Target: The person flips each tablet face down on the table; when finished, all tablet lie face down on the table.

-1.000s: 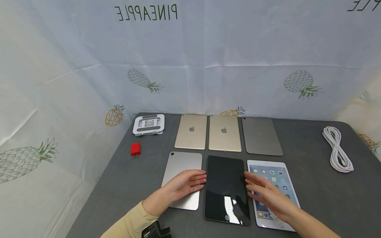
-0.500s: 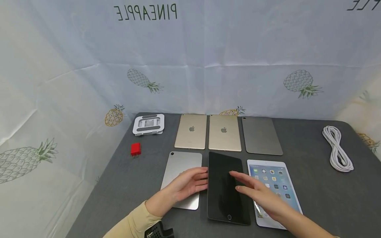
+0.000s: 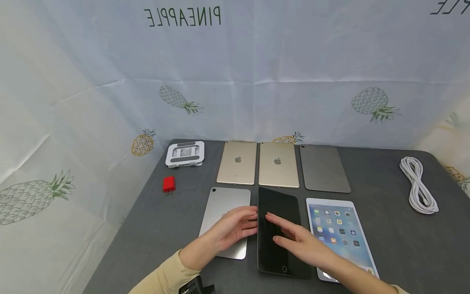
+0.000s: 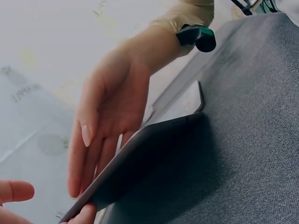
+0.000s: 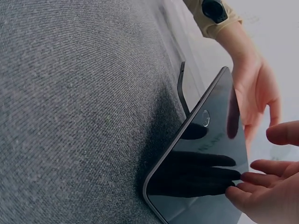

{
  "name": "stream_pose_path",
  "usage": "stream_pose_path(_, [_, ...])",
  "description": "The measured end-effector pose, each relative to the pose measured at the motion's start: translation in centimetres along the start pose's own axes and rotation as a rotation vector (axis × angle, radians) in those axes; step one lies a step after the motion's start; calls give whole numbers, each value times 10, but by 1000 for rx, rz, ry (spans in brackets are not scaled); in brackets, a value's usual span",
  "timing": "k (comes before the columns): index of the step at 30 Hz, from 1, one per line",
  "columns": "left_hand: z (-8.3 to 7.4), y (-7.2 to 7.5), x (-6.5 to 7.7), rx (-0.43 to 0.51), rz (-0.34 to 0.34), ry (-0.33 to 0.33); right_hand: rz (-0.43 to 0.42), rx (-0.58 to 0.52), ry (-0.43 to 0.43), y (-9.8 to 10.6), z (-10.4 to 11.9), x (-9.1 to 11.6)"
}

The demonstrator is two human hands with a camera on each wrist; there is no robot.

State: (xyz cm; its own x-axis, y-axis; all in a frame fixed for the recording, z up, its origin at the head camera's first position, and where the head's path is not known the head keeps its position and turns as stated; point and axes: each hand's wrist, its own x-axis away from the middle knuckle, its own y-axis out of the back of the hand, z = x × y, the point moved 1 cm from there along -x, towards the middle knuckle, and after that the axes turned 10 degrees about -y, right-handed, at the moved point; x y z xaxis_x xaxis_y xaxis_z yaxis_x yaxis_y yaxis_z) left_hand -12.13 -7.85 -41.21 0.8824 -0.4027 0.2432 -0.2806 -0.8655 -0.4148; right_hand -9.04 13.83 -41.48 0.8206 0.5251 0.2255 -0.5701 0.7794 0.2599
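A black tablet with a round home button stands tilted, its left side raised and its right edge down by the tabletop. Along the raised edge is my left hand; in the left wrist view a fingertip of it supports the underside while the thumb stays apart. Over the dark screen reaches my right hand, fingers extended. In the right wrist view its fingertips meet their reflections near the raised edge, seemingly touching the glass. Left of it a silver tablet lies back up; right of it lies a white tablet, screen lit.
Behind lie two gold tablets and a grey tablet, backs up. A white folding stand and a red charger are at the left, a coiled white cable at the right. A pineapple-print curtain hangs behind.
The black tablet went from flat to tilted, its left side rising. My right hand has moved left from its right edge across the screen. The left hand has shifted slightly right.
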Motion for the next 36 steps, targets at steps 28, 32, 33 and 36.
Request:
stream_pose_path(28, [-18, -20, 17, -407, 37, -306, -129, -287, -49, -10, 21, -7])
stream_pose_path(32, [-19, -24, 16, -452, 80, -353, -183, -341, -86, -8, 24, -7])
stream_pose_path(33, [-19, -25, 16, -459, 87, -358, -193, -350, -90, -7, 25, -7])
stream_pose_path(36, [-19, -27, 15, -481, 95, -364, -212, -367, -88, -5, 26, -6])
